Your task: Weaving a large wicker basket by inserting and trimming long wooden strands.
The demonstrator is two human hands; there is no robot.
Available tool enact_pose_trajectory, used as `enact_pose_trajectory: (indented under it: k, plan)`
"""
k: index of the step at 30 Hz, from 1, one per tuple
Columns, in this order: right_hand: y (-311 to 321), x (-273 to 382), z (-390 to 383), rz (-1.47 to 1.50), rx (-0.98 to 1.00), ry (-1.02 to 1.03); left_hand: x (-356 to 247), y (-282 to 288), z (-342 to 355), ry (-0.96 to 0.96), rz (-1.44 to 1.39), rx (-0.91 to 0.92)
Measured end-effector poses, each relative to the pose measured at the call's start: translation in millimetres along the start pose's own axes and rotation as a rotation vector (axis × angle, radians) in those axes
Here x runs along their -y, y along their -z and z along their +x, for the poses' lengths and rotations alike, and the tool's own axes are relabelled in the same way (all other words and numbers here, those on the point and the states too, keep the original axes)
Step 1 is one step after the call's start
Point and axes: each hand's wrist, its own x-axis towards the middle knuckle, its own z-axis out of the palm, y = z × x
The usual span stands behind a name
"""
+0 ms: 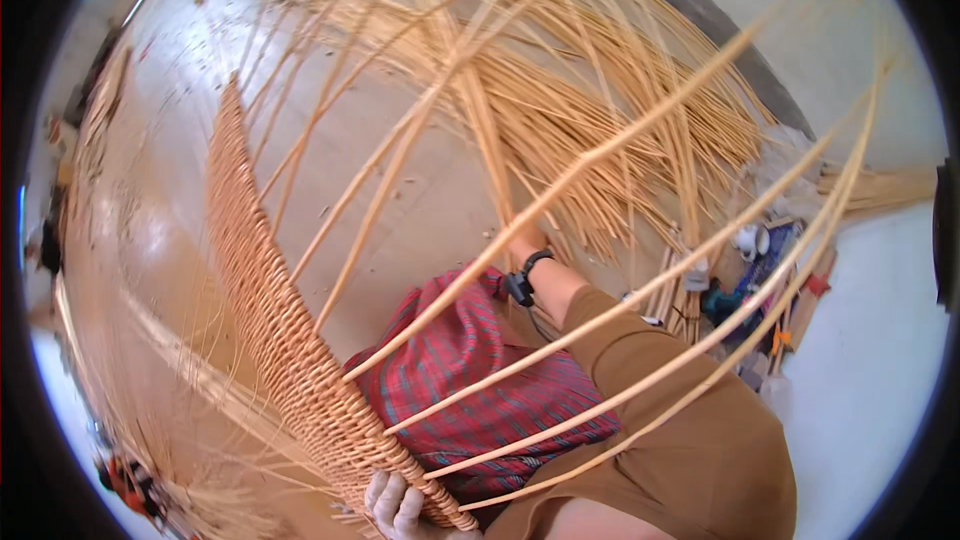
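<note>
panel (285, 320) of wicker, gripped at its near end over a scrap-strewn floor (430, 225)

the panel slants from the lower middle up to the left, tightly woven and tapering to a point at its far end. long stakes (590, 158) fan out of its right edge. the left hand (397, 502) is clamped on the near end, pale fingers curled over the edge. the right hand (522, 240), below a black watch (519, 288) on the wrist, is partly covered by a stake at the lower end of some rods; whether its fingers are closed, i cannot tell.

right of the panel, a red checked cloth (460, 370) lies across the lap, beside brown clothing (690, 440). the floor is smooth and grey, glossy toward the left, dotted with small offcuts. a broad heap of loose rods (590, 120) covers its far side, with a dark grey band behind. at right, a white wall (880, 380) stands behind clutter: a white roll (750, 241), clear plastic (785, 170) and an orange clip.
</note>
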Motion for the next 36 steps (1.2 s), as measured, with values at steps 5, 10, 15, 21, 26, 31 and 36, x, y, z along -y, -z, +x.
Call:
enact_pose_trajectory:
  k: [5,10,15,21,26,31,36]
  plan:
    - [-5.7,8.8,-10.2,0.290,-0.094,-0.035,2.0,-3.5,-9.0,0.047,0.086,-0.084]
    - [26.7,-12.4,-5.4,0.270,-0.150,0.049,-16.2,-9.1,8.4,0.064,0.187,-0.165]
    - [65.6,-24.8,-20.7,0.161,-0.157,0.066,-15.6,-5.5,3.1,0.060,0.193,-0.115]
    - [67.5,-95.4,-28.7,0.262,-0.225,0.011,-28.3,-7.8,10.1,0.109,0.187,-0.121]
    - [94.8,-124.0,-63.9,0.269,-0.222,-0.108,-23.7,4.7,4.3,0.055,0.141,-0.120]
    - [130.7,-217.6,-77.2,0.230,-0.403,-0.137,-32.0,-10.7,14.9,0.056,0.053,-0.137]
    - [129.7,-239.1,-106.0,0.336,-0.267,-0.241,-19.5,-14.6,0.0,0.069,0.020,-0.164]
